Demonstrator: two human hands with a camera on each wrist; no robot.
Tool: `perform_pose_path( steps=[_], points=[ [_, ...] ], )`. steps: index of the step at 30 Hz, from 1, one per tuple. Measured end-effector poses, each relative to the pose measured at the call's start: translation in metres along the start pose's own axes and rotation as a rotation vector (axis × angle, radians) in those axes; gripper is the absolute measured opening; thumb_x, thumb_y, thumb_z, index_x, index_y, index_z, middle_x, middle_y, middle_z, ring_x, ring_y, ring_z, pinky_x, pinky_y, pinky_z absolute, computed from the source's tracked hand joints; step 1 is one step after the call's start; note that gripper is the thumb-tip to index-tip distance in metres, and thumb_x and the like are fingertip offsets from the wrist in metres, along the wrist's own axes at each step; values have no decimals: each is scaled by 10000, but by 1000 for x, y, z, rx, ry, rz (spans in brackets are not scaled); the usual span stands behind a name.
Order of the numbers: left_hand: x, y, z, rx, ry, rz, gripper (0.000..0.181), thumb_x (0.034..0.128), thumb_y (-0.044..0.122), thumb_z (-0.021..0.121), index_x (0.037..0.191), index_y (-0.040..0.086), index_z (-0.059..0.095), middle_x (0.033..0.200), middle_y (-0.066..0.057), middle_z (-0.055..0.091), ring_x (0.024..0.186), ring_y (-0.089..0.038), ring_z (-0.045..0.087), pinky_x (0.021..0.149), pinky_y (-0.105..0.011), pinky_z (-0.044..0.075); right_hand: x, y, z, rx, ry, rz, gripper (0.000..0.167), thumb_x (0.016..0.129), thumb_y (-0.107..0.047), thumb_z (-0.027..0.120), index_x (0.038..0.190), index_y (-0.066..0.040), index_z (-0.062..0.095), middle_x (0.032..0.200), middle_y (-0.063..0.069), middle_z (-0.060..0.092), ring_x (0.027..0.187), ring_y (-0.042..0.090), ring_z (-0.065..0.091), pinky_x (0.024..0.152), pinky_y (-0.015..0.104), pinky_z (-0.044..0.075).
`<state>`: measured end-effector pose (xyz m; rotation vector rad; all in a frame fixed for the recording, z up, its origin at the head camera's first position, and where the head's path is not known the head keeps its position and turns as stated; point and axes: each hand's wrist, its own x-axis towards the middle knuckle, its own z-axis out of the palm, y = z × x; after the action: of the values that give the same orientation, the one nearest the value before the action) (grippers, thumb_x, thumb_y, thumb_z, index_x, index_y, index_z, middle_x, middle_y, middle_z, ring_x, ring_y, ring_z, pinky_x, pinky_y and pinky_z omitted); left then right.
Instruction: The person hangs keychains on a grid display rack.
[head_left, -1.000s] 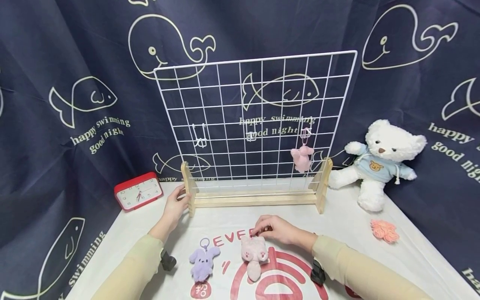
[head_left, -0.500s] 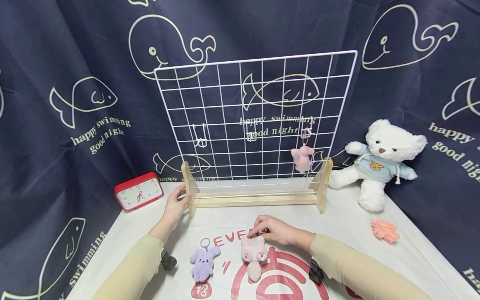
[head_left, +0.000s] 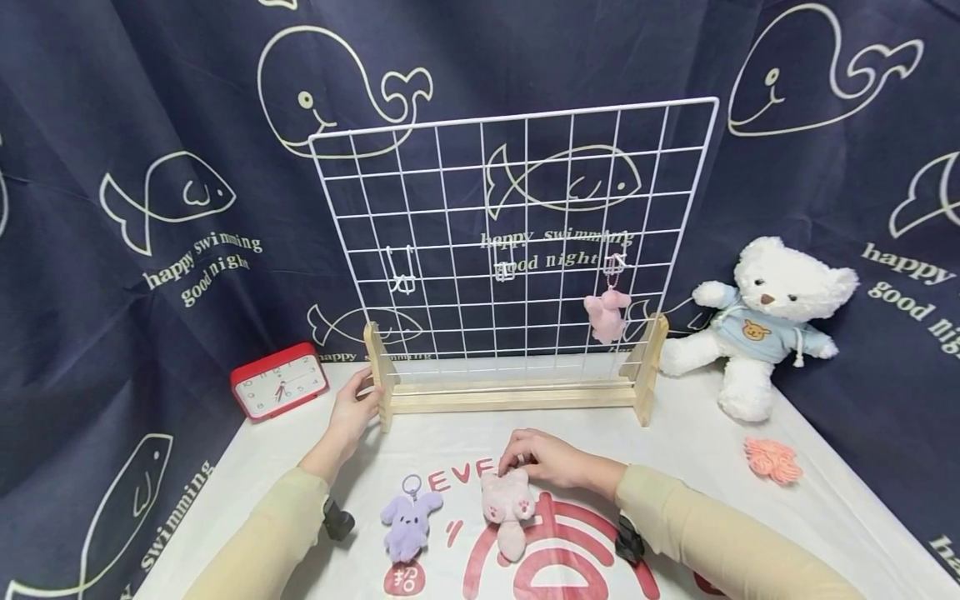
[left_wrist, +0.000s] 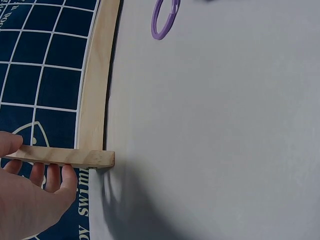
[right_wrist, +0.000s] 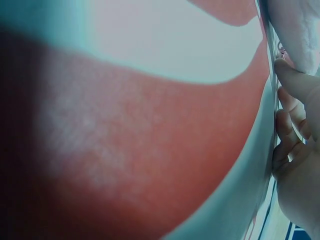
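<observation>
Head view's giving the best look here: a person is working at a white table [head_left: 697, 442] with both hands. The left hand [head_left: 355, 412] is gripping the left wooden post [head_left: 378, 375] of the rack [head_left: 517, 402]; the left wrist cam is showing it clearly, thumb on one face, fingers bending round the other. The right hand [head_left: 551, 458] is resting over the top edge of the pale pink cat [head_left: 508, 498], fingers curling in. Honestly can't tell if they're actually pinching anything, and the right wrist cam isn't settling it: just curled fingers down near the table with some fuzz beside them.

So the cat's lying flat in front of the rack, paw prints facing up, tail pointing toward the person. The purple bunny [head_left: 407, 529] is lying near it, on the left, with its purple ring [head_left: 412, 486] sticking out past the head.

On the rack, a pink plush [head_left: 607, 317] is hanging by a chain from the right hook [head_left: 614, 265]. The left hook [head_left: 402, 283] and middle hook [head_left: 504, 271] are sitting about level with that one.

A red clock [head_left: 281, 383] is standing left of the rack, a white bear [head_left: 765, 312] in a blue hoodie is sitting on the right, and a coral bundle [head_left: 772, 461] is lying in front of the bear. Dark blue curtain [head_left: 225, 83] with whales and fish is hanging behind everything.
</observation>
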<state>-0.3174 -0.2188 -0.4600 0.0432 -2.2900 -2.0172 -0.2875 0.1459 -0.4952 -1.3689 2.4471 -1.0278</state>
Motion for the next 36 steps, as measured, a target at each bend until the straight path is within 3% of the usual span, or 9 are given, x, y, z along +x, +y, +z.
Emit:
perform_pose_path(
  steps=[5, 8, 14, 17, 22, 29, 36],
  points=[
    [2, 0, -1, -13, -6, -9, 562, 1030, 28, 540, 1559, 9, 350, 1499, -304, 428, 1352, -455, 445, 1118, -587, 388, 1, -2, -2, -41, 2, -23, 131, 895, 1, 723, 951, -117, 714, 914, 9, 591, 819, 167, 538, 718, 260, 505],
    [-4, 10, 1, -12, -17, -11, 560, 1023, 4, 530, 1550, -22, 343, 1494, -327, 419, 1351, -479, 437, 1115, -599, 384, 2, -3, -3, -37, -2, -30, 112, 885, -5, 732, 922, -104, 695, 909, 6, 599, 824, 178, 550, 723, 264, 516],
    [-21, 33, 5, 1, -33, 3, 549, 1022, -1, 522, 1535, -59, 337, 1469, -357, 416, 1336, -506, 438, 1106, -617, 385, 1, -4, -10, 109, -17, 68, 101, 914, -3, 723, 895, -97, 694, 852, -54, 635, 758, 72, 557, 684, 226, 518],
    [-13, 22, 3, -9, -26, -7, 558, 1025, 1, 524, 1547, -42, 333, 1480, -346, 415, 1346, -497, 432, 1112, -610, 381, 1, -5, -14, 225, -6, 118, 79, 932, -21, 717, 886, -79, 690, 798, -33, 646, 698, 77, 559, 630, 216, 507],
    [1, 1, 1, -6, -13, -16, 574, 1038, 31, 528, 1572, 3, 318, 1509, -319, 402, 1370, -479, 418, 1117, -599, 382, -1, -3, -17, 374, -2, 105, 48, 947, -19, 699, 923, 16, 674, 826, 131, 690, 679, 174, 580, 599, 250, 511],
    [0, 1, 3, -1, -7, 3, 564, 1038, 43, 540, 1563, 6, 339, 1502, -314, 412, 1364, -471, 430, 1114, -586, 394, -3, -7, -18, 469, 7, 105, 74, 954, 10, 676, 962, 79, 651, 981, 223, 733, 841, 112, 660, 717, 220, 554],
    [0, 1, 2, -1, -3, -5, 561, 1039, 38, 534, 1563, 6, 338, 1503, -308, 414, 1364, -463, 432, 1115, -584, 393, -4, -16, -21, 472, 73, 121, 83, 935, 38, 668, 980, 101, 639, 929, 215, 726, 832, 100, 672, 723, 219, 563]
  ],
)
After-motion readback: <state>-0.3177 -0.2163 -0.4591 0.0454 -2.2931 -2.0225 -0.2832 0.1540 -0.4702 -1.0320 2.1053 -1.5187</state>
